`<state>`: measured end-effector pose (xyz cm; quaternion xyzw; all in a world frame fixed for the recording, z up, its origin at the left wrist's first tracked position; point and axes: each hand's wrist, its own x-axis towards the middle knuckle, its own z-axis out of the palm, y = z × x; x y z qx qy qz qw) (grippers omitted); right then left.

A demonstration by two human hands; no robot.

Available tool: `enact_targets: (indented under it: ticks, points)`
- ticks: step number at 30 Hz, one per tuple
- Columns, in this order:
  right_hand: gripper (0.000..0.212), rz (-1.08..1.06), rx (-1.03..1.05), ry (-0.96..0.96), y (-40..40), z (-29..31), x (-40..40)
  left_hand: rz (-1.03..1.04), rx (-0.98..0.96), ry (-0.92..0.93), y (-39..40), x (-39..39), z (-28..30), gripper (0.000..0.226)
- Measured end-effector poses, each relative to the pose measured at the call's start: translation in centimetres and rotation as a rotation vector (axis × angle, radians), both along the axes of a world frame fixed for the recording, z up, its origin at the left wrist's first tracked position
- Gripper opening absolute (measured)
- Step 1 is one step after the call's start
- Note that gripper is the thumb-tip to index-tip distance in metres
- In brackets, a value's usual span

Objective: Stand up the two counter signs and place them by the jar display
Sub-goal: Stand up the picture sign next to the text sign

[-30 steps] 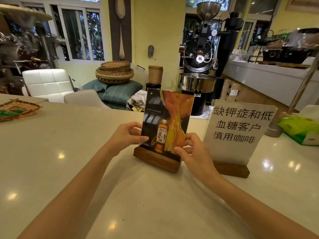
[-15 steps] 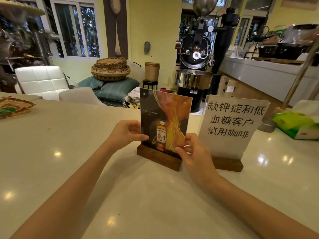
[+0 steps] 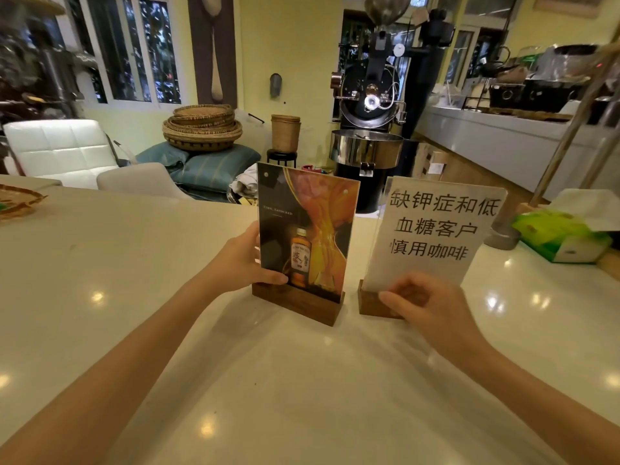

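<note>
Two counter signs stand upright side by side on the pale counter (image 3: 141, 270), each in a dark wooden base. The left one is a whisky advert sign (image 3: 305, 229) in orange and black. My left hand (image 3: 241, 260) grips its left edge, thumb across the lower front. The right one is a white sign with black Chinese writing (image 3: 436, 229). My right hand (image 3: 426, 303) pinches its lower edge just above the base. No jar display is visible.
A green tissue box (image 3: 560, 236) and a small metal cup (image 3: 501, 236) sit at the right of the counter. A woven tray (image 3: 16, 203) lies at the far left. Beyond the counter are a black coffee roaster (image 3: 369, 105), chairs and stacked baskets.
My right hand has left the whisky sign's right edge and moved right onto the white sign. The whisky sign now stands more squarely upright; my left hand stays on it.
</note>
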<state>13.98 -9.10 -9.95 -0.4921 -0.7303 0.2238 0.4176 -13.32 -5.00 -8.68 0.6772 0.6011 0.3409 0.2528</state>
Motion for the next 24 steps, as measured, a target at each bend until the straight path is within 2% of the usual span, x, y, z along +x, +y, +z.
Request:
enact_targets:
  ticks: [4,9,11,15,24]
  points:
    - [0.010,-0.224,-0.015,0.045,0.3,-0.2,4.6,0.039,0.037,-0.005,-1.1,0.8,-1.0,0.103]
    - [0.039,-0.329,-0.128,0.119,0.9,-1.8,6.9,0.126,0.122,-0.059,-1.9,1.5,-1.9,0.098]
    - [0.045,-0.302,-0.193,0.169,1.5,-1.8,6.9,0.133,0.150,-0.055,-1.9,1.8,-2.0,0.093]
    - [0.040,-0.145,-0.224,0.229,2.5,-0.8,6.8,0.163,0.170,-0.010,-1.8,2.1,-2.1,0.086]
    - [0.048,-0.129,-0.267,0.170,3.2,0.5,7.5,0.160,0.193,0.035,-0.8,2.4,-2.1,0.085]
